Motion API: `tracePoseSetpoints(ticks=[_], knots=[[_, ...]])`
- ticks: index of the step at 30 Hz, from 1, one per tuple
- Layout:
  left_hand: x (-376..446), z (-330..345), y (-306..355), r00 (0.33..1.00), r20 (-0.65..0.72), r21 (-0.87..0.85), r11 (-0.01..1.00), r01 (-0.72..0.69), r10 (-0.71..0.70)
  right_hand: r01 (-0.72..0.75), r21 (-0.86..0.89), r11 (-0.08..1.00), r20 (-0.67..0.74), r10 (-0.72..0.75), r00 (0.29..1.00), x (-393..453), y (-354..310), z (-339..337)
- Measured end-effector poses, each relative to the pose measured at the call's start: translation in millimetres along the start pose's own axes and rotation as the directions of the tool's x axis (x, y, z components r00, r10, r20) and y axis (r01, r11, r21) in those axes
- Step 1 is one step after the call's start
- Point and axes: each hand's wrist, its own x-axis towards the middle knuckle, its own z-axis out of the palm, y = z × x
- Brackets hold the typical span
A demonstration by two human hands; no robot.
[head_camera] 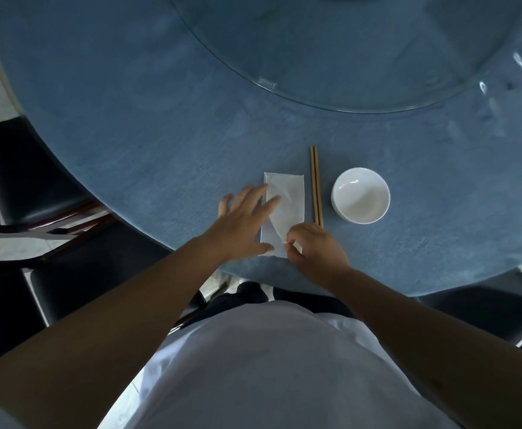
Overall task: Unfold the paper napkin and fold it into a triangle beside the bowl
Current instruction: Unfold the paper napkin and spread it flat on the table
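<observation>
A white paper napkin (288, 198), folded into a long rectangle, lies on the blue table left of a pair of wooden chopsticks (316, 184). A white empty bowl (360, 196) stands right of the chopsticks. My left hand (243, 223) rests flat with fingers spread on the napkin's left side. At the napkin's near right corner, my right hand (317, 247) pinches a lifted top layer between thumb and fingers. The napkin's near edge is partly hidden under both hands.
The round table (129, 134) has a blue cloth and a large glass turntable (346, 57) at its middle. Its near edge curves just before my body. Dark chairs (37, 187) stand at the left and at the right (501, 308).
</observation>
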Motion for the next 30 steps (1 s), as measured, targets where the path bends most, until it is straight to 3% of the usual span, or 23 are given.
tracePoseSetpoints(ticks=[3,7,14,18,22,26,30], knots=[[6.6,-8.2,12.0,0.983,-0.08,0.028,0.986,-0.163,0.164,0.031,0.021,0.999,-0.045,-0.03,0.999,-3.3,-0.4,-6.9],[10.7,-21.2,25.4,0.96,-0.166,-0.029,0.972,-0.235,0.227,0.051,0.015,0.999,-0.082,-0.05,0.995,-4.1,0.7,-18.1],[6.0,-58.0,36.4,0.958,-0.265,-0.189,0.968,-0.164,0.11,-0.05,-0.151,0.987,-0.08,0.039,0.996,-7.7,-3.4,-26.3],[-5.5,-83.0,41.3,0.959,-0.281,-0.28,0.953,-0.12,0.038,-0.139,-0.025,0.99,-0.094,0.136,0.986,-2.4,-19.0,-16.9],[-21.6,-105.6,44.4,0.939,-0.341,-0.348,0.933,-0.095,-0.032,-0.265,0.251,0.931,-0.201,0.318,0.926,7.8,-28.9,-17.8],[-38.9,-125.0,44.9,0.918,-0.374,-0.481,0.874,-0.068,-0.134,-0.236,0.432,0.871,-0.204,0.349,0.915,17.1,-32.1,-31.9],[-51.3,-132.7,39.9,0.886,-0.401,-0.608,0.791,-0.068,-0.232,-0.14,0.503,0.853,-0.194,0.269,0.943,24.9,-30.2,-51.9]])
